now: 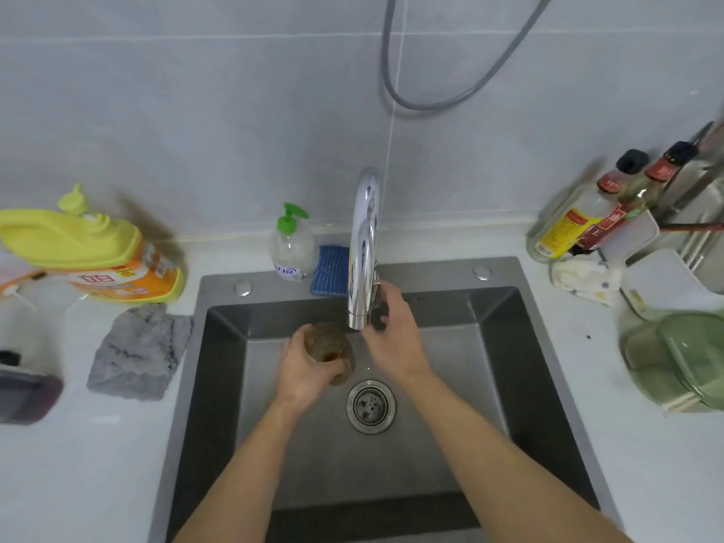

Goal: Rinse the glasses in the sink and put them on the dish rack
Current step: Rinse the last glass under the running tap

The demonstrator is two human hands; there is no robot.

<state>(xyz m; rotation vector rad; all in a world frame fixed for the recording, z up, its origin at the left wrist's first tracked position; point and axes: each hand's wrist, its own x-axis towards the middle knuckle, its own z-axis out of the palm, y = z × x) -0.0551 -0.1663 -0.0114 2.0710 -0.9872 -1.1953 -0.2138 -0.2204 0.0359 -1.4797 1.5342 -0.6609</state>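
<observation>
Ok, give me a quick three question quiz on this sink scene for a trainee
1. True or false: the left hand holds the brownish glass over the sink.
2. What is the right hand touching? A) the faucet B) the blue sponge C) the drain
3. Fill in: the grey cloth lies on the counter to the ___ of the sink.

Key: 1 true; 2 A; 3 left.

The red-labelled bottle (611, 223) shows the character "油"; other labels are too blurred to read
</observation>
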